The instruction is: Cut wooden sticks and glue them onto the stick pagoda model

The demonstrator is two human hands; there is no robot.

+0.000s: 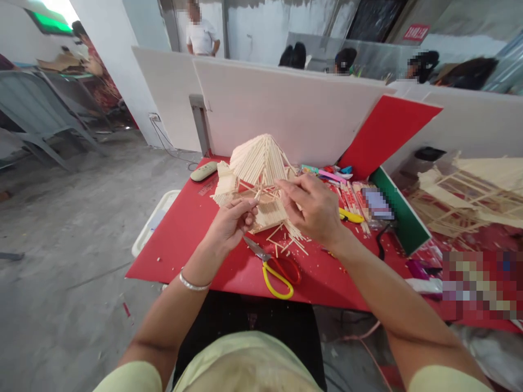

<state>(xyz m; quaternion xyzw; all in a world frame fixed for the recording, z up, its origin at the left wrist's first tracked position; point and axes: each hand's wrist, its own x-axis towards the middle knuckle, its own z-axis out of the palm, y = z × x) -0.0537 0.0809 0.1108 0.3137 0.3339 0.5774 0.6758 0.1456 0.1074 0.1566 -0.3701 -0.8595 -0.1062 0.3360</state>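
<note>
A small model house (261,169) of thin wooden sticks, with a pointed stick roof, stands on the red tabletop (180,228). In front of it, my left hand (237,218) is closed in a pinch on a short wooden stick (258,195), which points up. My right hand (312,207) is raised at the model's right side, thumb and forefinger brought together; whatever lies between them is too small to make out. Below my hands are scissors (275,269) with one yellow and one red handle. Loose sticks (288,239) lie between the scissors and the model.
At the left of the model rests a beige remote-like object (204,171). On the right are a yellow cutter (351,216), a phone (378,203) and a green board (402,212). A white partition (278,103) closes off the back. Another stick model (469,196) stands at far right.
</note>
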